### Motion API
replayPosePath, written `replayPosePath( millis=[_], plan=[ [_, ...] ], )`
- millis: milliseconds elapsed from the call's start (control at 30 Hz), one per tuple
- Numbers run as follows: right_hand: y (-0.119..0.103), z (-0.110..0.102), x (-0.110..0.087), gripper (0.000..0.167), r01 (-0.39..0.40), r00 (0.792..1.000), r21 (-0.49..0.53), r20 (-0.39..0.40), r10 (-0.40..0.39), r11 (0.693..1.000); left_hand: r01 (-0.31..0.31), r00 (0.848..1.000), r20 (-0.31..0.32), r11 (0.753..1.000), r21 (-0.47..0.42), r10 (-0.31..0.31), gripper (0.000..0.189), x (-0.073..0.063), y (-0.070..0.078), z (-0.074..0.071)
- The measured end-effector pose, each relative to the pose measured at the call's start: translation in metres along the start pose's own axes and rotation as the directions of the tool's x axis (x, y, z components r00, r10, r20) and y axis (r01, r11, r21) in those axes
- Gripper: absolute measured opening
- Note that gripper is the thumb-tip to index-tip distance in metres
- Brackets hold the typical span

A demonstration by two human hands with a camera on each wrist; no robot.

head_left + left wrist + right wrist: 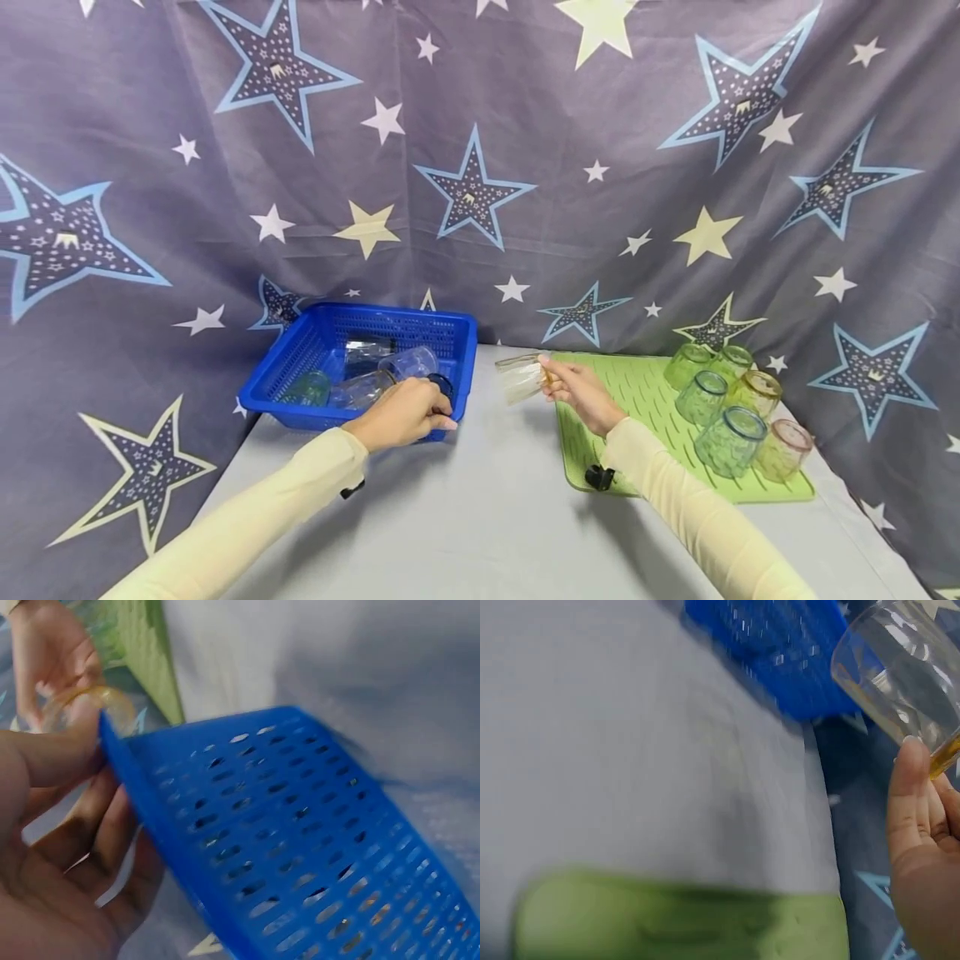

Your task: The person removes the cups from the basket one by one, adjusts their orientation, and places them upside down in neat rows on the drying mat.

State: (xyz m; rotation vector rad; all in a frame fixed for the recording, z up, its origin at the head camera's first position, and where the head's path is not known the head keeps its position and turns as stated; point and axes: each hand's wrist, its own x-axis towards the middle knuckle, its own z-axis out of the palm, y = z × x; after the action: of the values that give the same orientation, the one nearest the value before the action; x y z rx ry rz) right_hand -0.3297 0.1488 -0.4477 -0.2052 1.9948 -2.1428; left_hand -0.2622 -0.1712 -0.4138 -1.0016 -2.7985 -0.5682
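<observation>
My right hand (583,393) pinches a clear glass cup (521,380) with an amber tint, held tilted between the basket and the green mat. The right wrist view shows thumb and fingers at the amber end of this cup (904,671). My left hand (405,414) is at the front right corner of a blue plastic basket (258,406). Seen from the left wrist, its thumb and fingers lie on either side of the basket's rim (169,847), gripping it. Inside the basket lie several glasses, among them a greenish glass (309,388) and a clear glass (411,364).
A green drying mat (622,375) lies to the right on the white table (480,517). Several tinted glasses, such as a blue-rimmed glass (731,443) and a pinkish glass (784,450), stand on its right part. A star-patterned curtain (525,125) hangs behind.
</observation>
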Motion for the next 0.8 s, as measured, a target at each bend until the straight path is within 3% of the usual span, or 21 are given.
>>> replayPosePath(
  millis=[133, 400, 633, 800],
  plan=[
    [-0.004, -0.019, 0.004, 0.052, 0.02, 0.999, -0.113, -0.029, -0.024, 0.993, -0.002, 1.0, 0.003, 0.999, -0.035, 0.002, 0.008, 0.0, 0.0, -0.001],
    [-0.017, -0.06, 0.008, 0.066, -0.015, 0.991, -0.264, -0.134, -0.021, 0.964, -0.02, 0.999, 0.027, 1.0, 0.008, 0.02, 0.012, 0.005, 0.004, -0.005],
    [-0.027, -0.084, 0.006, 0.069, -0.097, 0.98, -0.416, -0.198, 0.013, 0.904, 0.003, 0.995, 0.096, 1.0, 0.022, -0.005, 0.023, 0.006, -0.001, -0.01],
    [-0.035, -0.103, 0.006, 0.074, -0.131, 0.968, -0.499, -0.251, 0.002, 0.857, -0.006, 0.995, 0.101, 1.0, 0.017, 0.005, 0.02, 0.005, -0.002, -0.012]
  ],
)
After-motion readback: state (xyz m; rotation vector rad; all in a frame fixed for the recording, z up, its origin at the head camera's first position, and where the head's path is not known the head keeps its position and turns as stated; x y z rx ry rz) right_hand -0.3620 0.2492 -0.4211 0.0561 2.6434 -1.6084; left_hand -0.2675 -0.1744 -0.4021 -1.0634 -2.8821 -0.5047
